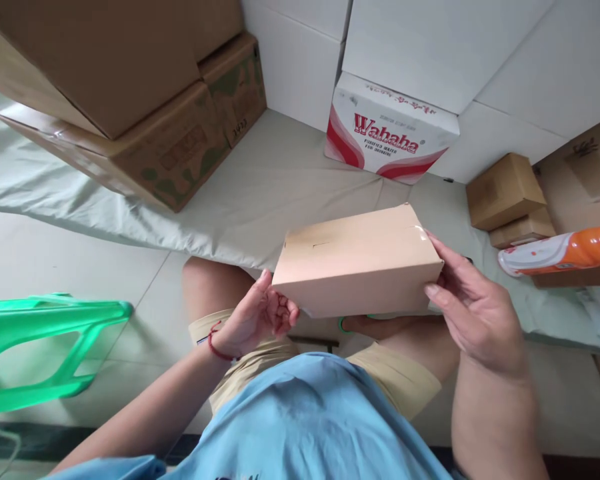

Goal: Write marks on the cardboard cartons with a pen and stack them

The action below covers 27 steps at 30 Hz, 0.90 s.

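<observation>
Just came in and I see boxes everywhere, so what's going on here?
A seated person holds a small closed cardboard box over their lap, left hand gripping its left end and right hand its right end. Around them stand brown cartons, a Wahaha water carton and white boxes. A green plastic stool is at the left.

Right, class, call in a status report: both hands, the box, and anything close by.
Left hand grips box's left end. Right hand grips right end. Cardboard box closed, held above lap. Green stool to the left, apart from both hands.
</observation>
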### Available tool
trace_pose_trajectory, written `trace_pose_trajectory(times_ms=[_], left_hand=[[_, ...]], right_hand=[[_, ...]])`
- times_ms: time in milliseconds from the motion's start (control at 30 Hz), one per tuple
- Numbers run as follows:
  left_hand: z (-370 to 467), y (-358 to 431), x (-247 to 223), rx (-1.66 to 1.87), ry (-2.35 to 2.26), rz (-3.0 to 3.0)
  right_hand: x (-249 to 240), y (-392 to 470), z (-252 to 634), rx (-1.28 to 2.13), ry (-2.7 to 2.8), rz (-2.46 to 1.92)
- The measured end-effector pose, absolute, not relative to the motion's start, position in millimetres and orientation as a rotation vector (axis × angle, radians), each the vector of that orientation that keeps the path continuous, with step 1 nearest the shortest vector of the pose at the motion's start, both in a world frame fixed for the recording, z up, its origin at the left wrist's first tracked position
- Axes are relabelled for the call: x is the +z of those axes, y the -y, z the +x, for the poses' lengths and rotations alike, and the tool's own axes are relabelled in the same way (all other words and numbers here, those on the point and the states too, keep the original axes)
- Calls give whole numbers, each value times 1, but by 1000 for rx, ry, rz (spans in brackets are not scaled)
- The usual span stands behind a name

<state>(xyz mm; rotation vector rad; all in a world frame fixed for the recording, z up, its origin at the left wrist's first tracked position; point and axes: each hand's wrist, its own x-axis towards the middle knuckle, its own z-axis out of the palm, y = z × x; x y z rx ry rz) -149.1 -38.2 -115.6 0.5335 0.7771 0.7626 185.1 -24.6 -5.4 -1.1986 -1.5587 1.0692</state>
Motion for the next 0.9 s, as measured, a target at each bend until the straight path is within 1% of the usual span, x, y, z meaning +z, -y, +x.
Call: trace_pose_trajectory(times_ms=[233,367,500,600,700,900], left_hand=[[-136,29,-111,810,-881,584],[-131,34,-116,851,-859,555],[-138,34,-117,786,-753,510],[-143,27,-114,857,-696,471],[-142,21,-110,981,-753,484],[-131,37,-121,1086,-995,871]], right_hand=[[-22,7,187,1015,1462,-1245],[-26,22,173,884,1496,-1239],[-22,46,159,723,1523,-1167],[-24,64,153,796,1479,-1060],[-29,76,146,909,1271,-1014],[-41,62,141,1031,662,-1198]])
